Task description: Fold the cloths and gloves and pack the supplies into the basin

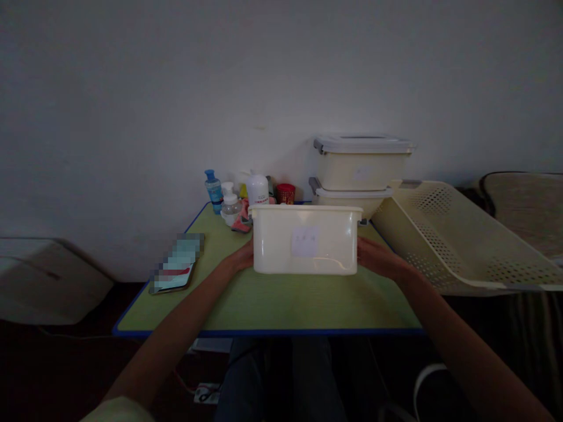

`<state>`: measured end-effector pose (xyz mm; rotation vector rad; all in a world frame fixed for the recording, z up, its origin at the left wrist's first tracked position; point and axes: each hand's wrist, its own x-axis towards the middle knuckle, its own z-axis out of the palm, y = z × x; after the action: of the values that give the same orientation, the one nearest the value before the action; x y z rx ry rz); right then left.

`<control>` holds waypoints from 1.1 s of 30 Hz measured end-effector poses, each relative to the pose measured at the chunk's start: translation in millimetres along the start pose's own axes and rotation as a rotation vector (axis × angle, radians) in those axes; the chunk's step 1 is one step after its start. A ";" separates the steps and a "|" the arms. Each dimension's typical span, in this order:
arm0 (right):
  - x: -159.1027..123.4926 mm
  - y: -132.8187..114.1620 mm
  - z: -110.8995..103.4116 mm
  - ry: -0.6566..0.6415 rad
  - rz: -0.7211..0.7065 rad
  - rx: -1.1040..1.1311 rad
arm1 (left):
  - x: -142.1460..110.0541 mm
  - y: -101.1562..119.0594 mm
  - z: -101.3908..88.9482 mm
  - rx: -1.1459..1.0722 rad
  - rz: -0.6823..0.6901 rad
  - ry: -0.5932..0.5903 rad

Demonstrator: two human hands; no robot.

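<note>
A cream plastic storage box (281, 249) with a white paper label on its front is held between my two hands, above the green table (264, 305). My left hand (246, 256) grips its left side and my right hand (367, 257) its right side. The fingers of both are partly hidden by the box. Grey latches show at the upper corners. I cannot see into the box from this angle. Left of it lies a phone (178, 264) with its screen lit and blurred.
Behind the box stand a blue bottle (214, 192), a clear pump bottle (230, 208), a white bottle (257, 190) and a red basket (285, 193). Two lidded boxes (363, 170) are stacked at the back right. A large perforated basket (422, 246) leans beside the table.
</note>
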<state>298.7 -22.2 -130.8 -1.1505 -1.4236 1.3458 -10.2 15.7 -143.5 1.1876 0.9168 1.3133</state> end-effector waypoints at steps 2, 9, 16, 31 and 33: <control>-10.4 -1.5 6.4 0.051 0.007 0.085 | 0.8 -2.9 -1.3 -0.026 -0.053 -0.048; -25.9 -16.8 60.4 0.248 -0.089 0.130 | -2.0 -4.2 -3.5 -0.102 -0.179 -0.145; -23.5 -19.2 81.9 0.449 -0.135 0.024 | -4.4 4.3 1.2 -0.134 -0.229 -0.172; -24.8 -18.1 75.6 0.463 -0.190 -0.065 | -49.1 20.7 33.1 0.113 0.063 0.089; -27.8 -17.5 69.0 0.488 -0.194 -0.101 | -43.4 17.6 44.3 0.188 0.089 0.102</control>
<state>236.6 -64.7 -117.6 -1.2639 -1.2132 0.7946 25.2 -34.3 -123.4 1.3282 1.0908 1.3930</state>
